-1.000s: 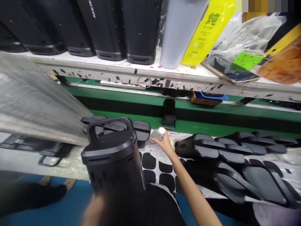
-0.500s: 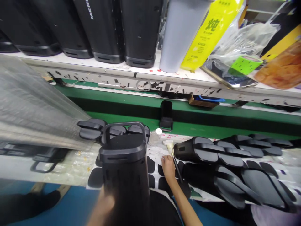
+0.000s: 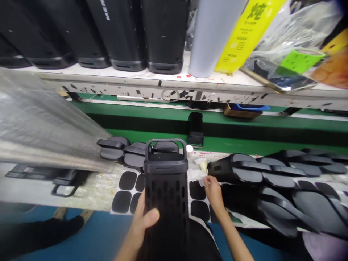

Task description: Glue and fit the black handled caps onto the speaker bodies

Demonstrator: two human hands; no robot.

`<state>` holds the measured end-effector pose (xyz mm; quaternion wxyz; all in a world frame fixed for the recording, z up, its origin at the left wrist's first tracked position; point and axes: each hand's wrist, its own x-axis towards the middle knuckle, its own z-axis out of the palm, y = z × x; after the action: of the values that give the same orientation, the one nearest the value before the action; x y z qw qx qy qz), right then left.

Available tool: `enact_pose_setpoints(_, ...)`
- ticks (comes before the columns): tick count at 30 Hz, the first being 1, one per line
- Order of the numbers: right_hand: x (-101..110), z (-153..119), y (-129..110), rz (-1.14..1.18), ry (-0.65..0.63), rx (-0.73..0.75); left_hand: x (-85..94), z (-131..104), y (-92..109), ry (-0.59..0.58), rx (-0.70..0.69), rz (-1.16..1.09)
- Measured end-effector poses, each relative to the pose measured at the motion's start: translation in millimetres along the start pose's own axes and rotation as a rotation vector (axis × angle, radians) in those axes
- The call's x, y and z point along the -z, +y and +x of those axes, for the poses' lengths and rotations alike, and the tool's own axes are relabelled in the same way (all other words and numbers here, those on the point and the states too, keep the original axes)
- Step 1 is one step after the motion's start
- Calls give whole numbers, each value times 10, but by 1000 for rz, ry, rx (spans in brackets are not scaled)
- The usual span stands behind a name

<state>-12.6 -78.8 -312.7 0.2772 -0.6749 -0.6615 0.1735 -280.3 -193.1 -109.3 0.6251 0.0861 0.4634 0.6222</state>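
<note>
My left hand (image 3: pixel 145 217) grips the side of a tall black speaker housing (image 3: pixel 165 192) with a carry handle on top and rows of slots on its face; it stands in front of me, tilted away. My right hand (image 3: pixel 213 190) rests on the work surface just right of the housing, fingers pinched on a small brush (image 3: pixel 204 170) with a pale tip. A small clear bottle with a white cap (image 3: pixel 189 149) stands just beyond the brush. A sheet of black rounded pads (image 3: pixel 127 188) lies under and around the housing.
Stacked black oval panels (image 3: pixel 274 181) lie to the right and a few more (image 3: pixel 119 152) to the left. A clear plastic sheet (image 3: pixel 40 127) covers the left side. Behind runs a green conveyor (image 3: pixel 244 127), and a shelf (image 3: pixel 190 83) carries black housings, a grey tube and bags.
The housing has swung from the left to the centre, its slotted face now toward me. My right hand left the bottle, drew back and took hold of the brush.
</note>
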Motion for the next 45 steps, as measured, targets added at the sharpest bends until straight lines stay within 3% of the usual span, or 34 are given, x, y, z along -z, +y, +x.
enact_pose_setpoints(5,-270,2,40,-174,-101,3,16,3,27,60,-15,88)
enact_pose_setpoints(11,-228,53,101,-289,-128,20,-180,-52,107,78,28,79)
enact_pose_setpoints(14,-175,65,41,-281,-158,98,-81,-63,63,209,122,102)
enact_pose_setpoints(18,-260,27,-244,-197,-184,257,117,-57,-28,342,183,97)
enact_pose_setpoints(23,-457,-15,-576,-98,-95,257,192,-37,-62,375,187,97)
enact_pose_setpoints(27,-445,24,-610,-27,-25,227,212,-12,-55,389,192,110)
enact_pose_setpoints(33,-343,-40,-636,73,-34,267,207,26,-58,388,210,123)
enact_pose_setpoints(36,-353,-142,-773,109,-118,323,184,48,-52,371,207,137)
enact_pose_setpoints(40,-405,-224,-933,160,-402,501,172,44,-33,336,199,172)
enact_pose_setpoints(45,-410,-243,-763,120,-572,421,231,-57,-8,251,189,234)
